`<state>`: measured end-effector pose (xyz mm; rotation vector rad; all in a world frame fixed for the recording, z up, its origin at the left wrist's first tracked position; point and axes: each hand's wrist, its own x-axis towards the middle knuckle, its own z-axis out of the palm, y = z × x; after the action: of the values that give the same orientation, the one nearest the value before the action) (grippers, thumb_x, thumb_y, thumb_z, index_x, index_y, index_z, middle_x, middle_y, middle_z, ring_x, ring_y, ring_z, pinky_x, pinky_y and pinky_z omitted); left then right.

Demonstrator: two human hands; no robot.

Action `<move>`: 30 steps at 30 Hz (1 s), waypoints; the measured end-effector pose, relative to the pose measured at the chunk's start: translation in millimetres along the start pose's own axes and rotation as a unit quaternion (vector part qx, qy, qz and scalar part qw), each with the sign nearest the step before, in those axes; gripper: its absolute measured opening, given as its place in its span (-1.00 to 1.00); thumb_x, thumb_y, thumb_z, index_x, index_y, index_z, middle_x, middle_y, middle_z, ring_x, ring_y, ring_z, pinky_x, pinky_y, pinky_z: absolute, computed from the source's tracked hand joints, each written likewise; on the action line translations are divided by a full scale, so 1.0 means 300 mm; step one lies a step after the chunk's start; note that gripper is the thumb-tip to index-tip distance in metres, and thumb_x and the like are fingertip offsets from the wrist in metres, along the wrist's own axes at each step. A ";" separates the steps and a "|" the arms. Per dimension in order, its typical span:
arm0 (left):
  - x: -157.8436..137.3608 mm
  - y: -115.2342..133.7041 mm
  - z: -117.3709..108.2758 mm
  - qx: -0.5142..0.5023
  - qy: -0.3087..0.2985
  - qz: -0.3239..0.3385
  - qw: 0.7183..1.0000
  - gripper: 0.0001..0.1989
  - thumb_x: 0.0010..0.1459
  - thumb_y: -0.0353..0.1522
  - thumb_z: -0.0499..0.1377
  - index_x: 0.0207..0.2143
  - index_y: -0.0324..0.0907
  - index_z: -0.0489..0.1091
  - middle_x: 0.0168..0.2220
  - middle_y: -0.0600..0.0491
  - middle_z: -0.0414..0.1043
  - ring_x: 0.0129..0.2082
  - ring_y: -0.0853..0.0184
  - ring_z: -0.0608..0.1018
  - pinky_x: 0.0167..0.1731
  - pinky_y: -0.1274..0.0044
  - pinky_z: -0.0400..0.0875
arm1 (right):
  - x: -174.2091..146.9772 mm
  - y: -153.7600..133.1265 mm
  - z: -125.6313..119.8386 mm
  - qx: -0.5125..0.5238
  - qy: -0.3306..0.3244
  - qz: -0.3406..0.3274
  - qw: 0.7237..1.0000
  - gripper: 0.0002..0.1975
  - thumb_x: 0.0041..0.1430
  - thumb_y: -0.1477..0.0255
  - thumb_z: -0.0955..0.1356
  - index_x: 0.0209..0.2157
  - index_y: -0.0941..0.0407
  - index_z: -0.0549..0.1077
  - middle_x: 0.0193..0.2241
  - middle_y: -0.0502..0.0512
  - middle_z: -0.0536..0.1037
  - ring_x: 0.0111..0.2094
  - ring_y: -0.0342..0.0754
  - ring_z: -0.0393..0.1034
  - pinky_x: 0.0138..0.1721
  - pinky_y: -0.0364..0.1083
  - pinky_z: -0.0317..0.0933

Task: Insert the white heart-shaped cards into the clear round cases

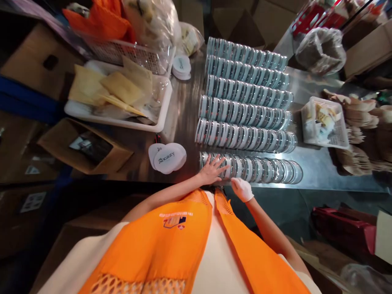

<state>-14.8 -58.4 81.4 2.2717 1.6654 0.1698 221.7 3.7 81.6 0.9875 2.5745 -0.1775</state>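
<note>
My left hand [212,170] is bare, its fingers spread over the left end of the nearest row of round clear containers [260,168]. This row lies along the front edge of the metal table, its containers standing on their rims, side by side. In a white glove with the fingertips bare, my right hand [241,188] is closed just in front of the same row. What it holds, if anything, is hidden. Left of my hands lie white rounded cards [168,157] printed with "beauty". Several similar rows of containers [246,136] stretch behind the nearest one.
A white tray [114,122] with yellowish envelopes stands at left, near an open cardboard box [118,157]. More white cards [181,67] lie behind. To the right are a small white basket [337,141] and brown paper pieces [355,161]. The metal table [339,185] ends close to my body.
</note>
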 end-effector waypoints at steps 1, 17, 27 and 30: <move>-0.015 -0.013 -0.005 0.002 0.005 0.001 1.000 -0.16 0.25 -0.09 0.24 0.47 0.06 -0.03 0.52 -0.14 -0.20 0.49 -0.18 -0.13 0.32 -0.21 -0.28 | 0.044 0.022 -0.057 0.003 0.036 -0.018 0.999 -0.59 0.46 0.45 0.13 0.11 0.08 0.51 -0.13 0.24 0.60 -0.13 -0.02 0.49 -0.13 -0.15 0.25; -0.048 -0.067 0.025 -0.037 0.005 -0.016 0.999 -0.29 0.31 -0.12 0.13 0.45 0.05 0.06 0.51 -0.08 -0.13 0.45 -0.31 -0.06 0.27 -0.27 -0.22 | 0.569 0.111 -0.369 0.005 -0.182 -0.175 0.968 -0.65 0.14 0.46 0.44 -0.01 0.18 0.59 -0.10 0.19 0.63 -0.14 -0.02 0.50 -0.12 -0.17 0.28; -0.046 -0.065 0.034 -0.025 0.010 -0.025 0.999 -0.28 0.29 -0.10 0.14 0.45 0.11 0.04 0.51 -0.04 -0.14 0.46 -0.25 -0.05 0.28 -0.26 -0.19 | 0.559 0.081 -0.355 0.016 -0.193 -0.085 0.977 -0.69 0.18 0.40 0.36 -0.08 0.12 0.64 -0.21 0.06 0.68 -0.24 -0.08 0.52 -0.27 -0.23 0.29; -0.045 -0.068 0.032 -0.021 0.001 -0.027 0.999 -0.28 0.29 -0.10 0.15 0.44 0.11 0.06 0.51 -0.03 -0.12 0.46 -0.25 -0.05 0.28 -0.25 -0.19 | 0.570 0.038 -0.354 -0.008 -0.197 -0.054 0.979 -0.71 0.13 0.42 0.37 -0.18 0.19 0.68 -0.28 0.19 0.68 -0.26 -0.02 0.55 -0.28 -0.20 0.28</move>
<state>-34.7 -67.6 67.0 2.1944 1.7069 0.1915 80.8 144.3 113.1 0.7207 2.2589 -0.3448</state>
